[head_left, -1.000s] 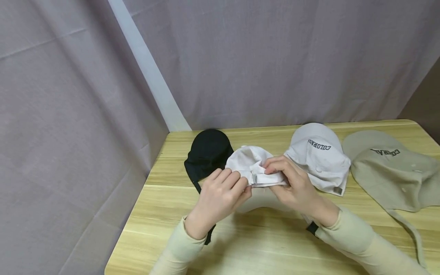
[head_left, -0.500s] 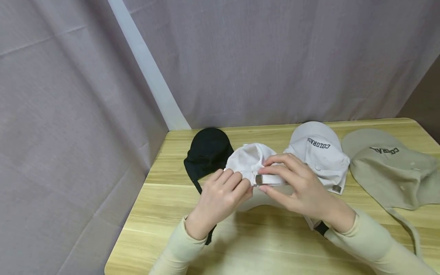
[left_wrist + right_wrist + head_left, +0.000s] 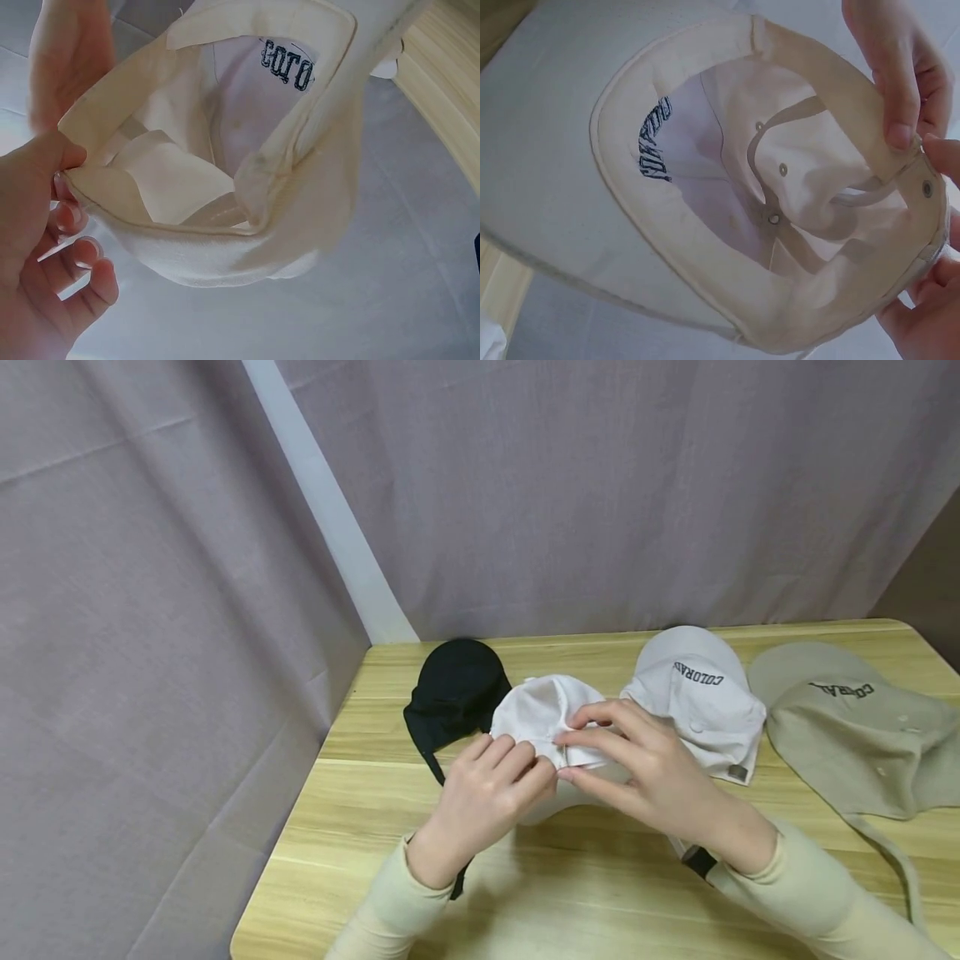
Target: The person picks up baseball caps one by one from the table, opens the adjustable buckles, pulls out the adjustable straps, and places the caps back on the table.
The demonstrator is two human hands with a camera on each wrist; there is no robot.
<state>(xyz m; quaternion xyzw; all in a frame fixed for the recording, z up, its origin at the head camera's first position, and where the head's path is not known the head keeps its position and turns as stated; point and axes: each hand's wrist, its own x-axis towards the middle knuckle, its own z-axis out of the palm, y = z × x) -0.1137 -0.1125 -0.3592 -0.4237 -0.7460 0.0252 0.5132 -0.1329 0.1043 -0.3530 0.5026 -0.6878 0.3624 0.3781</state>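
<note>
Between my two hands is a white baseball cap, its back strap facing me and its brim pointing away underneath. My left hand grips the cap's rear edge, with thumb and forefinger pinching the rim in the left wrist view. My right hand has its thumb and fingers at the strap, around a small metal buckle that stands edge-on. The wrist views look into the crown, where the sweatband and the back of dark embroidered letters show. The right fingertips partly cover the strap.
A black cap with a dangling strap lies behind and left on the wooden table. To the right lie a white cap lettered COLORADO and a beige cap with a long strap. Grey cloth hangs behind the table.
My right hand has shifted from holding the strap to spread fingers at the buckle. The buckle has turned from face-on to edge-on. My left hand keeps its grip almost in place.
</note>
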